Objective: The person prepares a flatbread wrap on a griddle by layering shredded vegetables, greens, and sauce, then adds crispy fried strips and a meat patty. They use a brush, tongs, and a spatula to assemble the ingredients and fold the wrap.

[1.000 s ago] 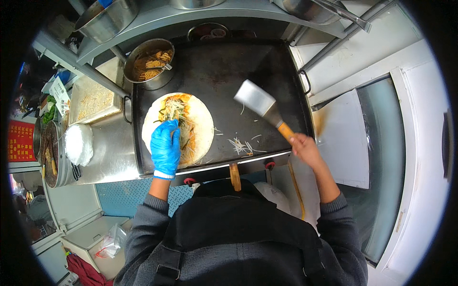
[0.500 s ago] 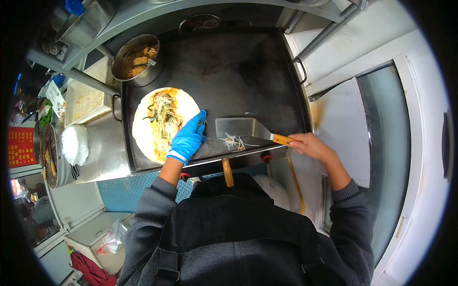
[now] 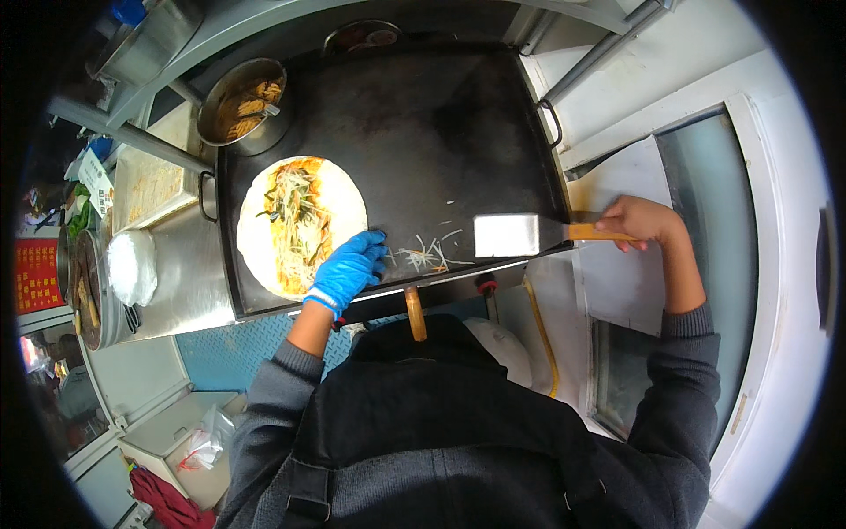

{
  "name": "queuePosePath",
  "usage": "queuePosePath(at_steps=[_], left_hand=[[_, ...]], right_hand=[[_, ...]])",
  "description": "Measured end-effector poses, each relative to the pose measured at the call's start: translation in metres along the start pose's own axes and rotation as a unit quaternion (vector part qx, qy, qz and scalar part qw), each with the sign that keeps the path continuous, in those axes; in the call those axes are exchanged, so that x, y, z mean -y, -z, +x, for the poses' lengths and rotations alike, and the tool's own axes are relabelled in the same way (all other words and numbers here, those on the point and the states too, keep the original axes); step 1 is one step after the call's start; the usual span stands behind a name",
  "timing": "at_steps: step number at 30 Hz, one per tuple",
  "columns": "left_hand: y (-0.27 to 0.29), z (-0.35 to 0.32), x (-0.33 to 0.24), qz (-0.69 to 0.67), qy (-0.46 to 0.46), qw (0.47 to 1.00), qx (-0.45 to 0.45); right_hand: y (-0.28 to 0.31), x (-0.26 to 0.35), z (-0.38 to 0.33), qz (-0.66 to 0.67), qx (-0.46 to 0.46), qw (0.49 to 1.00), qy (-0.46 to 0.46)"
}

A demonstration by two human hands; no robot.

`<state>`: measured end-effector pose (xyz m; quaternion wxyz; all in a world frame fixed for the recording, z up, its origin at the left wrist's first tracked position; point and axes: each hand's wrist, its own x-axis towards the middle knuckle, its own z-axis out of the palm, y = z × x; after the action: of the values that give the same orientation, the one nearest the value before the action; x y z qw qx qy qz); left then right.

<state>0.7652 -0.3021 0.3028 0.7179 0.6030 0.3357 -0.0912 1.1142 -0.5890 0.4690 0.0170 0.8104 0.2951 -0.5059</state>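
A round flatbread [image 3: 350,196] lies at the left front of the black griddle, with a band of shredded vegetables [image 3: 293,212] and reddish sauce down its middle. My left hand [image 3: 346,271], in a blue glove, rests at the lower right edge of the bread. Its fingers stretch rightward, partly bunched, and I see nothing held in them. Just right of the glove, loose pale shreds [image 3: 425,256] are scattered on the griddle. Bare and closed round an orange handle, my right hand [image 3: 641,222] holds a spatula [image 3: 507,235], its bright blade over the griddle's right front edge.
A metal pot [image 3: 244,110] of brownish food stands at the back left of the griddle [image 3: 405,141]. Left of it are a pale tray [image 3: 159,185] and a plastic-wrapped white bundle [image 3: 132,267]. A wooden handle [image 3: 415,315] sticks out at the front edge. Shelf rails cross above.
The spatula has moved right, away from the loose shreds, with my right hand drawn out to the right. The shreds lie more spread out. My gloved left hand has shifted slightly nearer me.
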Motion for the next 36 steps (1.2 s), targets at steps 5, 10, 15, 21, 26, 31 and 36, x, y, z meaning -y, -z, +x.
queuePosePath(at_steps=[5, 10, 15, 21, 26, 31, 36], left_hand=[[-0.023, 0.01, -0.002, -0.053, 0.041, 0.998, -0.012], [-0.012, -0.007, -0.006, -0.12, 0.017, 0.992, -0.026], [0.058, -0.05, -0.028, -0.089, -0.121, 0.976, -0.159], [0.073, -0.055, -0.042, -0.139, -0.117, 0.978, -0.106], [0.073, -0.024, -0.031, -0.153, -0.071, 0.98, -0.102], [0.089, -0.061, -0.005, -0.068, -0.05, 0.982, -0.169], [0.079, -0.089, 0.024, -0.014, 0.039, 0.986, -0.161]], right_hand=[[-0.014, 0.062, 0.047, -0.066, 0.098, 0.991, 0.07], [-0.028, 0.115, 0.049, 0.048, 0.122, 0.989, 0.072], [-0.017, 0.179, 0.044, 0.048, 0.045, 0.99, 0.124], [-0.026, 0.227, 0.06, 0.036, 0.044, 0.989, 0.135], [-0.018, 0.214, 0.039, -0.006, 0.032, 0.985, 0.167], [0.025, 0.113, 0.004, 0.006, -0.068, 0.997, 0.041], [-0.021, -0.009, 0.03, 0.15, -0.196, 0.969, 0.011]])
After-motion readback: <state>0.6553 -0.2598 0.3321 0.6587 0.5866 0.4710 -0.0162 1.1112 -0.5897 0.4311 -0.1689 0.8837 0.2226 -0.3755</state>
